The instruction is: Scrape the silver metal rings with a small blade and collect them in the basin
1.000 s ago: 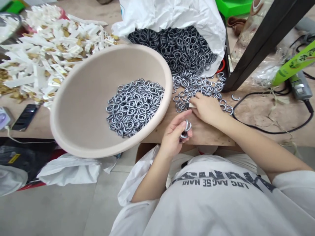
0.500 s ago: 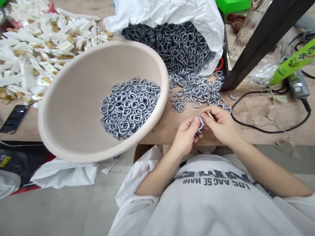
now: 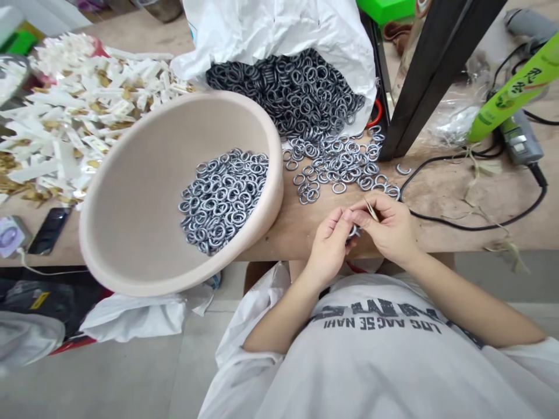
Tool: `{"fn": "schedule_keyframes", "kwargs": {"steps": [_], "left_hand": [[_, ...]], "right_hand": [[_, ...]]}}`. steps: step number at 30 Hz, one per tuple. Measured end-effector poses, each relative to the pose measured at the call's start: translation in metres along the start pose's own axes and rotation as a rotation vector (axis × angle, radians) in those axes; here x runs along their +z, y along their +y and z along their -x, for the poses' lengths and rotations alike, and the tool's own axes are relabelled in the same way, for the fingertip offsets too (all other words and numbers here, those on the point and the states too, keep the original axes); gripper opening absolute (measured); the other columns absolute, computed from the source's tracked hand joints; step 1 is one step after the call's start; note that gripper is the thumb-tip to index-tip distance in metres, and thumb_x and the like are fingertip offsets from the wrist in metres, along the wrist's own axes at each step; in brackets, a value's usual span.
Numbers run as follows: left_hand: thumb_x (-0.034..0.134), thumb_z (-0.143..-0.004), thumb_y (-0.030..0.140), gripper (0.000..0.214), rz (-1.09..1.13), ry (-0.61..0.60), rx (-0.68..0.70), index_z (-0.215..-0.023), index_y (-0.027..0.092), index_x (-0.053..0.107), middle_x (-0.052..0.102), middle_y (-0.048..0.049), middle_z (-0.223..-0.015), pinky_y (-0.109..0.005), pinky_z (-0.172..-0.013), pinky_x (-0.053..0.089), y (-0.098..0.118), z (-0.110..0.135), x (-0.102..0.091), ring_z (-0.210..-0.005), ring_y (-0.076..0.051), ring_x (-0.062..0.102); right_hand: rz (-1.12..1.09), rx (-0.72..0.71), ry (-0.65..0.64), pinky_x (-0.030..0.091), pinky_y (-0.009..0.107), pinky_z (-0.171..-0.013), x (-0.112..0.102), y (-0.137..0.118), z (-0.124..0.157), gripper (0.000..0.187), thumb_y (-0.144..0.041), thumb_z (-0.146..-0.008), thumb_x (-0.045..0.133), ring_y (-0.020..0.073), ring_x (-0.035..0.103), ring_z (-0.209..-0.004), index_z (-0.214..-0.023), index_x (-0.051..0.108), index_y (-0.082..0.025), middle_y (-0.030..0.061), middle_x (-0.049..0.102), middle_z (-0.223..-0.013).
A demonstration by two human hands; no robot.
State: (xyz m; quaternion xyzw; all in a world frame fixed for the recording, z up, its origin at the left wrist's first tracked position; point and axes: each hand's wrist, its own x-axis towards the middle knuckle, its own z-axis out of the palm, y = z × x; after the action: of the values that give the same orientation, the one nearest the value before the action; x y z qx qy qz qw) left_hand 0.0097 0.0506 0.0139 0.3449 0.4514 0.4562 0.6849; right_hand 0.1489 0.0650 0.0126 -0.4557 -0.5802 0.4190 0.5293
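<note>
Left hand point(image 3: 328, 247) and right hand point(image 3: 388, 230) meet, closed, just above the edge of a wooden workbench point(image 3: 441, 198).

Left fingers point(image 3: 338, 220) curl tight on a small silver metal ring point(image 3: 353, 231), mostly hidden between the 2 hands. Right fingers point(image 3: 364, 203) pinch a slim pale sliver point(image 3: 372, 210), too small to identify, its lower tip just beside the ring. A scatter of loose silver rings point(image 3: 336, 166) lies on the bench, near the fingers and beyond them. To the left sits a wide beige round basin point(image 3: 113, 233) holding a heap of silver rings point(image 3: 222, 201). Behind, a white plastic bag point(image 3: 279, 29) spills dark metal rings point(image 3: 283, 87).
</note>
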Motion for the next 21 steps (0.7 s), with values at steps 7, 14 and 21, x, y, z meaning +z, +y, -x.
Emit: {"fn": "schedule_keyframes", "kwargs": {"steps": [7,14,21], "left_hand": [[0.065,-0.088,0.059,0.041,0.068,0.009,0.013,-0.088,0.018,0.061,0.047,0.0062,-0.058,-0.015,-0.038,0.028,0.002,0.0,-0.005,-0.044,-0.005,0.036],[0.074,-0.082,0.058,0.045,0.263,-0.032,-0.057,-0.078,0.019,0.052,0.044,0.0076,-0.052,-0.015,-0.036,0.024,0.01,0.001,-0.001,-0.039,-0.005,0.032],[0.077,-0.078,0.058,0.047,0.318,0.076,-0.103,-0.077,0.018,0.053,0.044,0.0086,-0.053,-0.013,-0.035,0.025,0.016,0.001,0.001,-0.039,-0.003,0.033]], "right_hand": [[-0.028,-0.074,-0.187,0.048,0.032,-0.082,-0.003,-0.001,-0.002,0.025,-0.035,-0.088,0.077,0.0162,0.062,-0.087,-0.111,0.077,-0.025,0.0015,0.069,-0.094],[0.159,-0.117,-0.073,0.042,0.031,-0.073,-0.004,-0.01,-0.007,0.023,-0.039,-0.099,0.06,0.0157,0.057,-0.08,-0.093,0.069,-0.019,0.0017,0.061,-0.084],[0.535,-0.254,-0.332,0.034,0.029,-0.065,-0.012,-0.023,0.009,0.032,-0.043,-0.102,0.052,0.0137,0.049,-0.069,-0.082,0.056,-0.019,0.0003,0.052,-0.078]]}}
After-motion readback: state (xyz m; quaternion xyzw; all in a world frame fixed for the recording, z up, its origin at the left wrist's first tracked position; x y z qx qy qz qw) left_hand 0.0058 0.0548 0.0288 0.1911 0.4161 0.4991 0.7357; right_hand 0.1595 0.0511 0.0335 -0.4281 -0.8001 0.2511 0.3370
